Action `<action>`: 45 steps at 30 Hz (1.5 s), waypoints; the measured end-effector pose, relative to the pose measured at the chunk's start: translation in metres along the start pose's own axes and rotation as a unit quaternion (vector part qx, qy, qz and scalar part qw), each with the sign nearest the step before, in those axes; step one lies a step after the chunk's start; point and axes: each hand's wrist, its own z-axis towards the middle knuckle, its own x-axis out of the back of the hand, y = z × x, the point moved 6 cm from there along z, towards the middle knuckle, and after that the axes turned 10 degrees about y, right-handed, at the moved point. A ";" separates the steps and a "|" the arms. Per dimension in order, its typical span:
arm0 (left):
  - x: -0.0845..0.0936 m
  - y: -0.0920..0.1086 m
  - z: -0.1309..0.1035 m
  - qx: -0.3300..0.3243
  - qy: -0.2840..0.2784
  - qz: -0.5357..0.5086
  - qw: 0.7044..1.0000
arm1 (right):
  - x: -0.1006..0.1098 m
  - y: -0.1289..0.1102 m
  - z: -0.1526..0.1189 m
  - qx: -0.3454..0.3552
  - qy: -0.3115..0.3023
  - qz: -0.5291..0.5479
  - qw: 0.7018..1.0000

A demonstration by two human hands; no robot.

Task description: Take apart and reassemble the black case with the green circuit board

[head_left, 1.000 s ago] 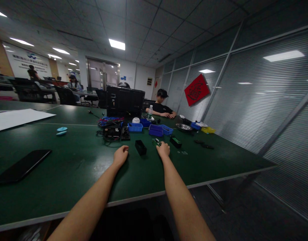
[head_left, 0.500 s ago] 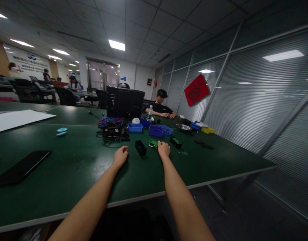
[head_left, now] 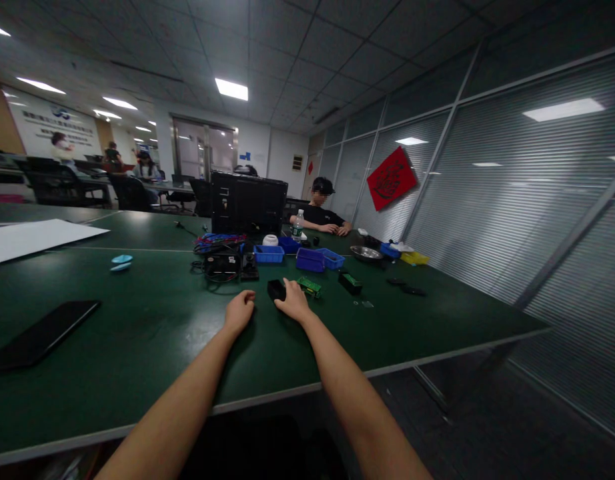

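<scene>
My left hand (head_left: 240,311) rests on the green table, fingers curled in loosely, with nothing seen in them. To its right, my right hand (head_left: 294,301) is at a small open-topped black box (head_left: 275,289). Its thumb is at the near end and its fingers lie along the right side, covering part of the box. Just beyond that hand lies a green circuit board (head_left: 310,287), flat on the table. Farther right stands a second black box (head_left: 350,283) with a green board in its top. Near it lie a small ring (head_left: 355,303) and a clear flat piece (head_left: 368,304).
Blue bins (head_left: 269,254), a baseball (head_left: 270,240), a water bottle (head_left: 298,225) and a monitor (head_left: 248,203) stand behind. A black device with cables (head_left: 222,264) is at left. A metal bowl (head_left: 366,253) sits farther right. Across the table sits a person (head_left: 320,212).
My right hand has left the circuit board and moved left onto the black box. The board now lies uncovered. My left hand stays in place.
</scene>
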 end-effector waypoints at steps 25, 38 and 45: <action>-0.016 0.009 -0.007 -0.109 -0.076 0.110 0.985 | 0.018 0.077 0.013 -0.143 0.044 -0.045 0.988; -0.011 0.006 -0.006 -0.097 -0.049 0.111 0.988 | 0.019 0.028 0.016 -0.089 0.033 0.515 0.852; -0.009 0.009 -0.007 -0.106 -0.043 0.107 0.988 | 0.021 0.019 0.011 -0.005 0.019 0.305 0.952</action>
